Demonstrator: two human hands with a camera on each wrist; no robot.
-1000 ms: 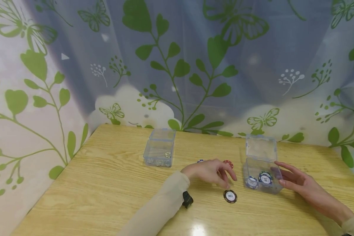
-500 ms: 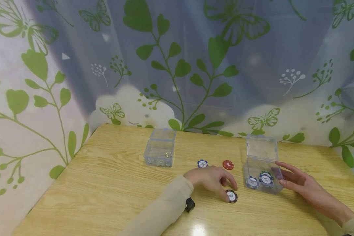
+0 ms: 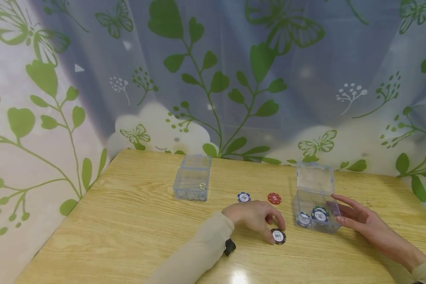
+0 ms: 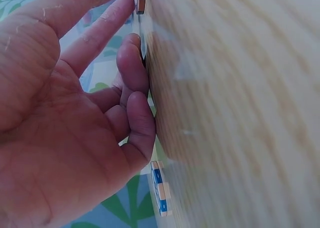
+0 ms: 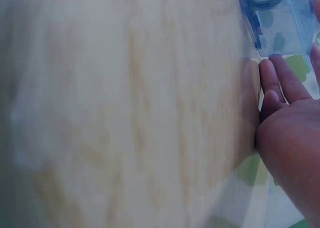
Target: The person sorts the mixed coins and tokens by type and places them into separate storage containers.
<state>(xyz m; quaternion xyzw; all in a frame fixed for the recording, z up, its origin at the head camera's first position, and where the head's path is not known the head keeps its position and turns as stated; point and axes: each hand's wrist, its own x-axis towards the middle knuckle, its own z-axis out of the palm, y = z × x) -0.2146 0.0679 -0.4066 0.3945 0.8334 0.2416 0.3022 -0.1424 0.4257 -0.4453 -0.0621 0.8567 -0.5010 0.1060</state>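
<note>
My left hand (image 3: 253, 217) is low over the table, its thumb and index finger pinching the edges of a black poker chip (image 3: 278, 236) marked 100. In the left wrist view, the chip's edge (image 4: 140, 1) shows at the top by the fingertips, with the other fingers curled against the table. My right hand (image 3: 365, 225) touches the right side of a clear plastic box (image 3: 328, 226) with fairly straight fingers. Its lid stands up. Inside are a blue poker chip (image 3: 303, 219) and another chip marked 10 (image 3: 320, 215).
A blue poker chip (image 3: 243, 197) and a red poker chip (image 3: 274, 198) lie flat behind my left hand. Further left, a second clear box (image 3: 191, 184) with its lid raised holds several small transparent pieces and a gold-coloured round piece (image 3: 202, 186). A patterned curtain (image 3: 213, 98) borders the table (image 3: 127, 221).
My left hand has come down towards me onto the black poker chip, its thumb and index finger now at the chip's edges. The blue chip has come into view. My right hand stays at the box.
</note>
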